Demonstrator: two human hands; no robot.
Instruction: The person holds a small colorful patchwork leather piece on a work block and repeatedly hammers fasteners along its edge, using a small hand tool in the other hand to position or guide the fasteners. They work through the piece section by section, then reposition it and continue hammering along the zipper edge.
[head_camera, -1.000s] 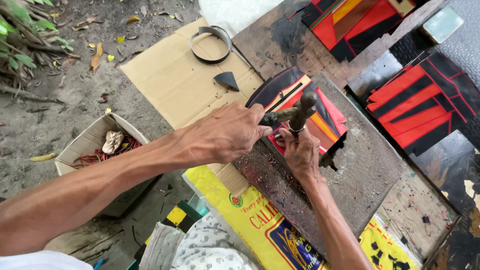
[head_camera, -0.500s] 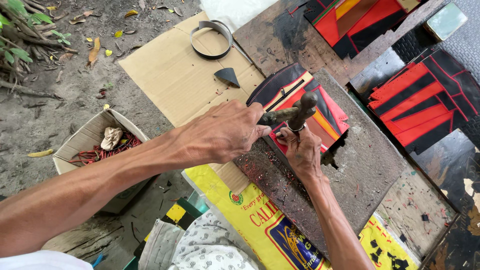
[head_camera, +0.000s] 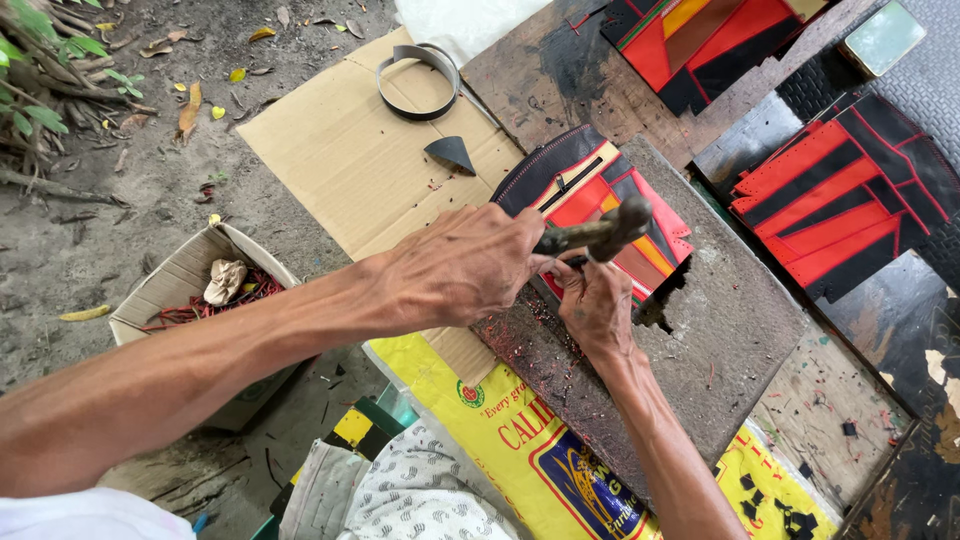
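Fingers (head_camera: 520, 240) of the left hand (head_camera: 460, 265) are curled tight around the handle of a small hammer (head_camera: 610, 228), whose dark head sits at the hand's three o'clock, just above the work. Right hand (head_camera: 597, 305) lies at five o'clock from the left, its fingers pinched narrow on something thin under the hammer head; it may be a punch or nail, but the view is too crowded to tell. Both hands hover over a red, black and yellow stitched panel (head_camera: 600, 190) lying flat on a scarred, gritty board (head_camera: 720, 340). At eleven o'clock from the hands, a sheet of cardboard (head_camera: 350, 150) carries a grey strap loop (head_camera: 418, 80) and a dark triangular offcut (head_camera: 452, 153). At nine o'clock stands an open box (head_camera: 170, 285) of scraps on the ground.
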